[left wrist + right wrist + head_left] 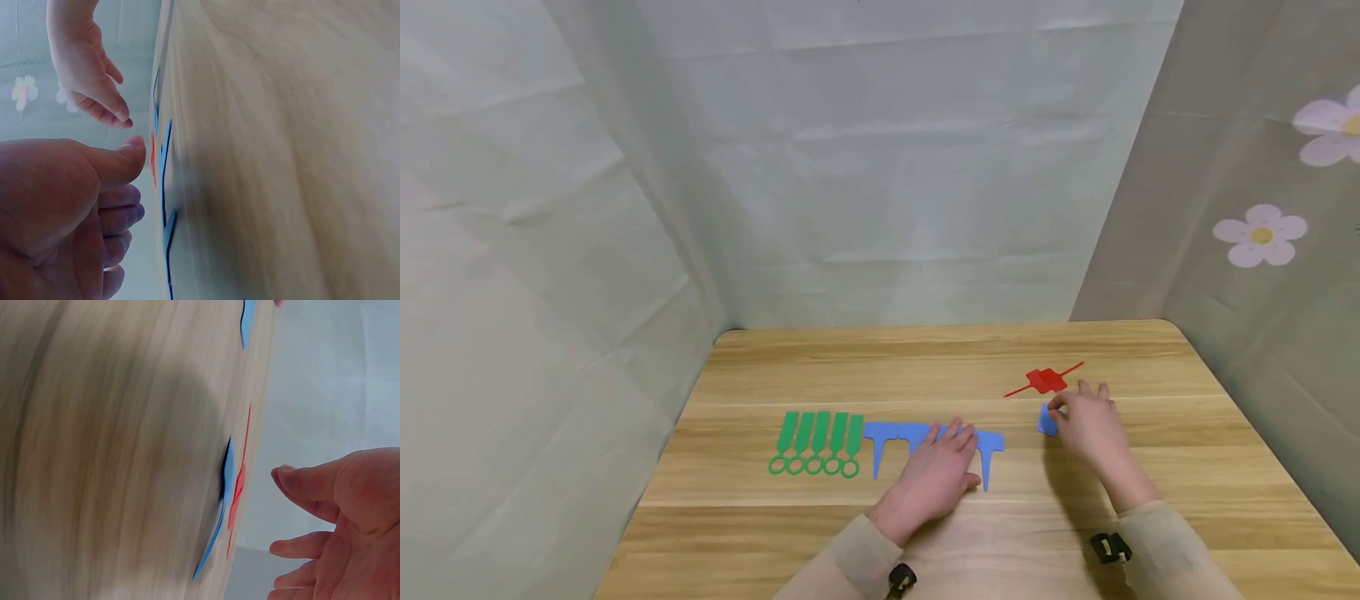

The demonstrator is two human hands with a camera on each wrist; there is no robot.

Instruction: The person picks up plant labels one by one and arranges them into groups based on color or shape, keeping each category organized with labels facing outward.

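My left hand [934, 475] reaches over a row of blue T-shaped plant labels [880, 431], hiding the middle ones; its fingers lie fairly straight across them. In the left wrist view the blue labels [164, 178] run beyond the fingertips. My right hand [1090, 425] hovers beside another blue label [1045, 420], largely covered in the head view. From the right wrist, this blue label [227, 475] lies on the tabletop, apart from the loosely bent fingers. Thumb and forefinger [300, 481] are close together with nothing visible between them.
Several green tags with ring ends [820, 433] lie side by side left of the blue row. Two red pointed tags [1047, 381] overlap beyond my right hand. The wooden table [737, 542] is backed by hanging cloth [925, 167].
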